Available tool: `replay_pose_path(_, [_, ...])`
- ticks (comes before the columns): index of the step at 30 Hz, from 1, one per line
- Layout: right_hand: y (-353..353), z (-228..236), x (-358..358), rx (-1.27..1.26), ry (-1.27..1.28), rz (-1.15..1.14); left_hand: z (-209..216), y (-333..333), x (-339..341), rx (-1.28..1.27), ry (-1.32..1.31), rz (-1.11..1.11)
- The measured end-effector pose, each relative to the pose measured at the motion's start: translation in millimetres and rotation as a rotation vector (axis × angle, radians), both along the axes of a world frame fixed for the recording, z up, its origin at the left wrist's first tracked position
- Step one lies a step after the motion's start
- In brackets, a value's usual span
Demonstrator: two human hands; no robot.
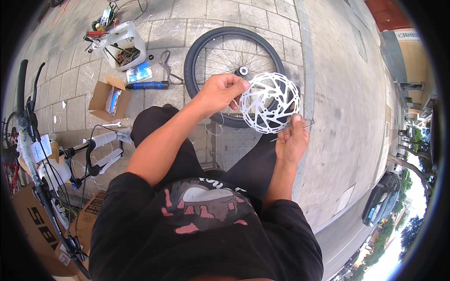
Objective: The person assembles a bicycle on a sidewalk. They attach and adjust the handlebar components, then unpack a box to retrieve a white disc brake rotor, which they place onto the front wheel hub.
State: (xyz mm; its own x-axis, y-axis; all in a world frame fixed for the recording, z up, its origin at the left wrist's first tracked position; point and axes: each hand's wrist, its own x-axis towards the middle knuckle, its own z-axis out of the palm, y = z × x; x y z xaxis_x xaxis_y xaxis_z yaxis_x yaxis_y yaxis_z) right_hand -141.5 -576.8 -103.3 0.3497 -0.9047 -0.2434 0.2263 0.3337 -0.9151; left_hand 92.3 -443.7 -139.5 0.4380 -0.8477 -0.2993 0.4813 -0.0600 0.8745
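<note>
Starting at the far left, I am seeing a bicycle frame [28, 154] leaning at the edge of the view, with cardboard boxes [35, 225] lying beneath it on the pavement. Just beside it a white suspension fork [96, 150] is lying on the paving stones. Farther up, a white tub [123, 44] is sitting full of tools, and a small open carton [108, 99] is resting near a blue pump [147, 85].

Moving toward the middle, my left hand [220, 93] is pinching the left rim of a silver brake disc [269, 103] between thumb and fingers, closed firmly on it. The disc is being held upright in the air, in front of my knees, partly covering a black bicycle wheel [211, 47] that is lying flat on the pavement behind it.

To the right, my right hand [293, 143] is gripping the disc's lower right edge from below, thumb pressing against the metal; a thin pale stick-like thing is also poking out of that hand, though I cannot tell what it is.

At the far right, a dark car [382, 203] is standing on the road below the kerb.
</note>
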Motion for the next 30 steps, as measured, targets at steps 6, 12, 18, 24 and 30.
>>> replay_pose_path(6, [-6, 3, -3, 0.010, 0.030, 0.016, -1, 3, 0, -0.049, -0.003, -0.013])
replay_pose_path(12, [2, 11, -3, -0.109, 0.007, 0.057, -14, 6, 4, -0.153, 0.024, 0.000])
replay_pose_path(18, [6, 9, -1, -0.177, 0.015, 0.158, -19, 5, 4, -0.239, 0.163, 0.069])
replay_pose_path(24, [9, 7, -3, -0.503, 0.133, 0.128, -14, 9, 8, -0.255, -0.036, 0.091])
replay_pose_path(30, [7, 8, -20, -0.438, 0.065, 0.172, -10, 20, 10, -0.495, -0.899, 0.203])
